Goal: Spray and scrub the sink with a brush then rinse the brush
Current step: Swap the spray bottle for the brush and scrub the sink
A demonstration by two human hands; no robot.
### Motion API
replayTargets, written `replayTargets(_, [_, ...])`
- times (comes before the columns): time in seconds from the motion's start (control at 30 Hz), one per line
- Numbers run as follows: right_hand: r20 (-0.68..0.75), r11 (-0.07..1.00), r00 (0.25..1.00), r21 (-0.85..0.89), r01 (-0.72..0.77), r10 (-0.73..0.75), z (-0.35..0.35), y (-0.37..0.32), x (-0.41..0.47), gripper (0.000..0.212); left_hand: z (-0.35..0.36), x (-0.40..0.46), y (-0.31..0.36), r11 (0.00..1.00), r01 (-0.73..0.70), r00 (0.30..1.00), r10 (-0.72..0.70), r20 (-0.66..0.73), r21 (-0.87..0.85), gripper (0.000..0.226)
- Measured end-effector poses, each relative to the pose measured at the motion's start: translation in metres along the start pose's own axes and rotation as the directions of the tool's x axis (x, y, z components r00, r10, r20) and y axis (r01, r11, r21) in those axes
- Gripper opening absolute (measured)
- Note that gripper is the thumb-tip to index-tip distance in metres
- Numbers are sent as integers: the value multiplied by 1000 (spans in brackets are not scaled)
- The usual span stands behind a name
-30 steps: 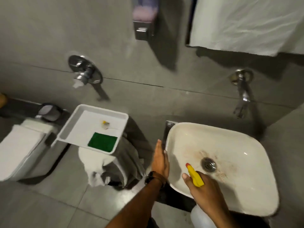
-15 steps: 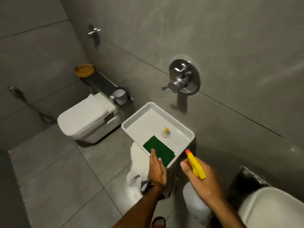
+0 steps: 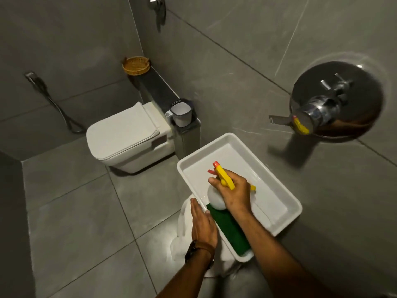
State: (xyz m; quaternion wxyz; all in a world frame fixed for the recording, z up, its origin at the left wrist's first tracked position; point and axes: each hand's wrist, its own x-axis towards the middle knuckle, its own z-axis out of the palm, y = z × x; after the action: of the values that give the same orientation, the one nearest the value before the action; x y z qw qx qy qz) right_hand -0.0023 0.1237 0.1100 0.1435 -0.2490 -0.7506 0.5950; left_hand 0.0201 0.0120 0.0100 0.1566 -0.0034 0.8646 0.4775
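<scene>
Although the sink lies out of view, the spray bottle (image 3: 217, 195), white with a yellow, red-tipped trigger head, is held upright over the white tray (image 3: 285, 222), gripped by the curled fingers of the right hand (image 3: 234, 193). A green scrub pad (image 3: 231, 230) lies in the tray; a yellow-tipped item behind the hand cannot be identified. The left hand (image 3: 203, 224) is held flat, fingers together, beside the rim. Scrubbing and rinsing are judged outstanding.

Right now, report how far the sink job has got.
Done: cannot tell; the sink is out of view. In hand: the right hand holds the spray bottle over the tray, seemingly setting it down. The left hand rests open at the tray's edge beside the green pad. Left: scrubbing and rinsing; a yellow-tipped item behind the right hand may be the brush.
</scene>
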Motion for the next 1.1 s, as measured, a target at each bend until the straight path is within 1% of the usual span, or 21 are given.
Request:
replayTargets(0.1, [-28,999,999,42,-28,29,19,16,28,32,7,3,1,999,4,1000,-3,31,-40,65])
replayTargets(0.2, [-18,998,999,40,-38,39,31,24,47,36,12,3,4,1000,21,999,-21,25,-15,68])
replayTargets(0.3, [36,999,999,18,-41,40,35,28,54,44,14,0,8,1000,30,999,-30,25,2,69])
replayTargets(0.37, [97,999,994,10,-44,43,31,31,55,55,13,0,11,999,32,999,-32,26,4,70])
replayTargets(0.43, [97,994,994,-104,-37,47,17,39,53,60,12,1,10,999,34,999,-34,32,14,72])
replayTargets(0.47, [57,980,998,-196,-28,40,6,43,49,57,11,1,10,999,34,999,-36,36,28,72])
replayTargets(0.5, [-19,955,1000,-295,-23,18,-7,50,43,54,10,1,9,998,34,999,-36,41,44,71])
replayTargets(0.53, [-127,918,992,-395,-38,-13,-21,57,35,51,11,1,9,998,29,999,-31,39,54,70])
replayTargets(0.57, [-244,870,969,-486,-82,-45,-34,65,26,48,12,2,7,998,23,999,-25,37,57,69])
replayTargets(0.6, [-335,804,940,-574,-156,-56,-46,74,17,44,13,3,5,998,16,999,-18,31,59,68])
replayTargets(0.63, [-384,709,923,-660,-248,-35,-55,85,10,41,15,4,4,998,8,1000,-10,25,62,68])
replayTargets(0.67, [-393,588,919,-737,-332,26,-61,93,3,38,17,4,3,997,-6,1000,6,11,73,69])
replayTargets(0.7, [-378,465,919,-798,-384,109,-64,101,-3,35,18,3,2,995,-25,1000,26,-8,96,70])
replayTargets(0.73, [-346,364,920,-846,-390,183,-65,106,-8,32,20,1,2,991,-45,998,49,-33,123,71])
replayTargets(0.77, [-300,294,926,-886,-359,228,-64,109,-11,29,21,-2,1,988,-61,996,70,-61,141,71])
replayTargets(0.8, [-256,252,934,-914,-317,248,-65,110,-14,26,22,-5,2,986,-78,993,90,-78,149,72])
replayTargets(0.83, [-213,232,946,-934,-270,244,-65,109,-16,25,22,-8,3,985,-93,991,106,-87,148,72])
replayTargets(0.9, [-164,236,959,-947,-220,233,-68,103,-19,26,22,-15,5,983,-121,987,134,-88,139,72])
replayTargets(0.93, [-155,265,959,-939,-217,236,-70,97,-21,26,21,-19,6,981,-134,986,146,-83,138,71])
replayTargets(1.03, [-176,409,948,-870,-276,267,-88,73,-39,23,23,-39,19,975,-180,981,187,-43,133,66])
replayTargets(1.1, [-214,474,938,-819,-324,271,-106,57,-57,23,27,-57,32,970,-210,977,212,-4,123,63])
